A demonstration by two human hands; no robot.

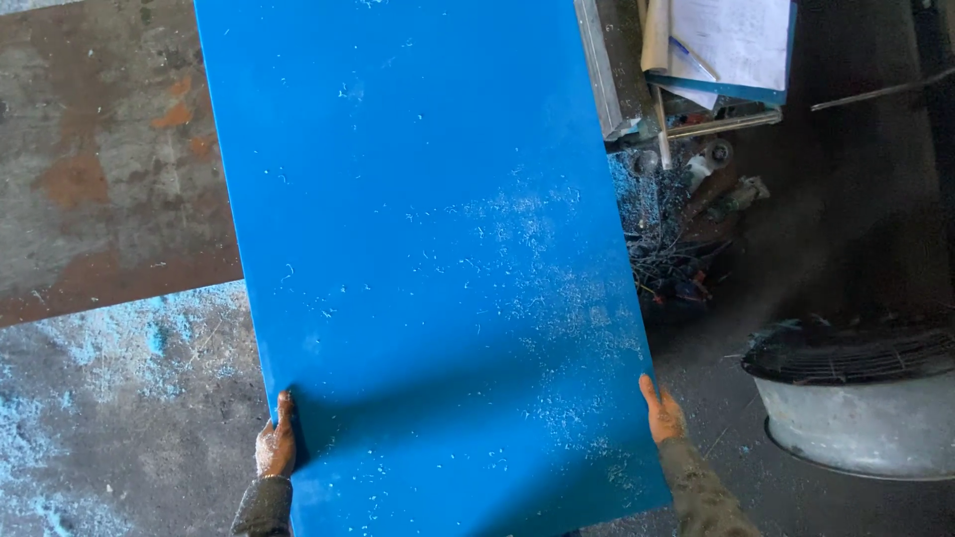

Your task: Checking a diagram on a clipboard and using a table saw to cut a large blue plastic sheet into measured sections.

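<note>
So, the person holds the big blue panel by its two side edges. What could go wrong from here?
The left hand and right hand grip the blue panel only near its bottom end, so the long far part may tip or swing. Its right edge passes close to the pile of metal scrap and could catch there. Loose shavings lie on the surface; they may make fingers slip.

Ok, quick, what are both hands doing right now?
Left hand: closed on the left edge of the blue panel, holding it.
Right hand: gripping the panel's right edge, thumb on top.
</note>
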